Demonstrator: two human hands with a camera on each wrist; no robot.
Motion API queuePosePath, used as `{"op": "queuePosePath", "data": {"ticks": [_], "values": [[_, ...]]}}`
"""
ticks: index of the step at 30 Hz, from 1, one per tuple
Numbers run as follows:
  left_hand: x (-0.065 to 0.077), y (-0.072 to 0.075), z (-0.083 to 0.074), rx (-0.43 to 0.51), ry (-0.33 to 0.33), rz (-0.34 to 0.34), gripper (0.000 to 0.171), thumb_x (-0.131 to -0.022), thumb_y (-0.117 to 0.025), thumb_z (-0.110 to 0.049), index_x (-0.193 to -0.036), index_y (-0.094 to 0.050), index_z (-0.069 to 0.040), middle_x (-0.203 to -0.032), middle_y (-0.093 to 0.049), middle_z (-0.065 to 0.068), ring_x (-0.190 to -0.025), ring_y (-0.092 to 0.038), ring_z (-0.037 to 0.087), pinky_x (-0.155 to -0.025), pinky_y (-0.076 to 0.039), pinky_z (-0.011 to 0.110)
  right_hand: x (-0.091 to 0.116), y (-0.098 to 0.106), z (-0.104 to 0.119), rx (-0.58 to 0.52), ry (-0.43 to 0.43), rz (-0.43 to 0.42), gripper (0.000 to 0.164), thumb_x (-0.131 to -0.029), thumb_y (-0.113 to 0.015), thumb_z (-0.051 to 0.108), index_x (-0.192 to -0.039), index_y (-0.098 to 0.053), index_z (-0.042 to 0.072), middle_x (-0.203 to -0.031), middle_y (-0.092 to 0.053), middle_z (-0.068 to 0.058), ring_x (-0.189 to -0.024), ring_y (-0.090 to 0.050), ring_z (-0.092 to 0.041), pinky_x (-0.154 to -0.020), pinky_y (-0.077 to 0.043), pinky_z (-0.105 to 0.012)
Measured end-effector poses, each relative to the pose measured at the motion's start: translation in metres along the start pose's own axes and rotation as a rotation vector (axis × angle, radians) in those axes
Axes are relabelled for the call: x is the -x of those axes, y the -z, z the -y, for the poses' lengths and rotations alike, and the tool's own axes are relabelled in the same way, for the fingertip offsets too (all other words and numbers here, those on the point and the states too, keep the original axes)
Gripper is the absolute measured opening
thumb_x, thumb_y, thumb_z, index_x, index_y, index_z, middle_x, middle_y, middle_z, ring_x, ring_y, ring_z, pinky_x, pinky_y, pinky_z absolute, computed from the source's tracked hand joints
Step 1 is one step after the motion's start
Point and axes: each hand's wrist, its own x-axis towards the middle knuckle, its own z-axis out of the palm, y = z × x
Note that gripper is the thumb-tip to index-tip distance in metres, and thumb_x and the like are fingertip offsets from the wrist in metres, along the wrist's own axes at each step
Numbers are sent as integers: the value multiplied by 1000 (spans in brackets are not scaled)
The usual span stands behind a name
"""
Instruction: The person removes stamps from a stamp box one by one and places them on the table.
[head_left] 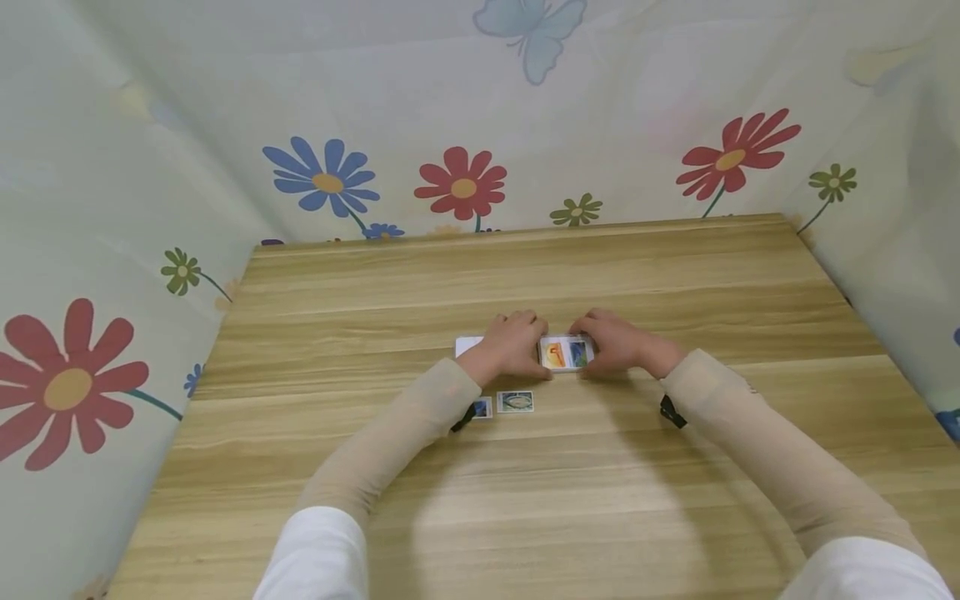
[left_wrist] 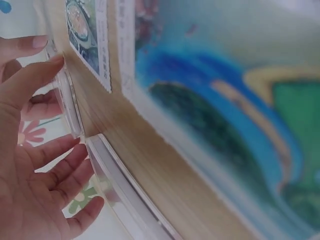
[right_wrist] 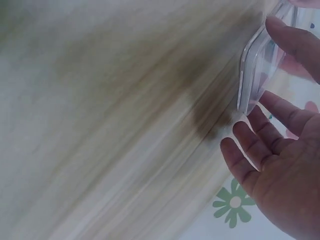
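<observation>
A clear plastic case with two small colourful pictures showing lies flat near the middle of the table, between both hands. My left hand holds its left end, thumb at the near edge and fingers at the far edge. On the opposite end my right hand grips it the same way; the right wrist view shows the thumb on the case's transparent wall. Partly hidden under my left hand is a second, white-topped flat case, its side close to the lower left fingers.
Two stamps lie nearer to me: a greenish one and a blue one, partly covered by the black wrist strap. The wooden table meets a flower-printed curtain at the back and sides.
</observation>
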Motion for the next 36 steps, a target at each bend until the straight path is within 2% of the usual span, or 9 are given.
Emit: {"op": "queuePosePath", "data": {"ticks": [4,9,16,23,36], "values": [[-3,1,-2,1,-44,5,73,-74,-74,-53,-128,-53,-8,-121,-53,6,-110,-50,21,-94,-42,40,-5,-3,0,33,17,-4,62,-72,-80,18,-122,-53,-7,-118,-52,-23,-107,-49,-34,-94,-43,-48],[-8,-1,-4,-16,-64,16,67,-76,-74,-49,-125,-55,-8,-123,-53,6,-111,-50,20,-94,-42,37,-8,-4,1,61,45,-8,58,-71,-80,16,-117,-54,-8,-113,-54,-22,-102,-50,-32,-92,-44,-46],[-11,-1,-5,14,-78,18,60,-73,-77,-44,-116,-57,-7,-112,-55,5,-100,-50,18,-87,-44,32,-8,-6,0,60,95,-26,55,-67,-78,15,-112,-55,-6,-107,-55,-18,-96,-51,-28,-88,-45,-45],[-12,-1,-6,-2,-89,27,62,-72,-78,-43,-115,-55,-5,-106,-55,6,-95,-52,18,-85,-46,31,-10,-7,1,85,157,-59,52,-62,-79,14,-105,-56,-4,-100,-57,-14,-92,-52,-26,-85,-46,-44],[-14,0,-4,11,-115,29,67,-71,-78,-39,-120,-52,-1,-111,-57,9,-100,-54,20,-91,-45,32,-13,-9,1,135,152,-64,53,-61,-80,15,-104,-54,-2,-97,-57,-11,-87,-52,-24,-82,-46,-42]]}}
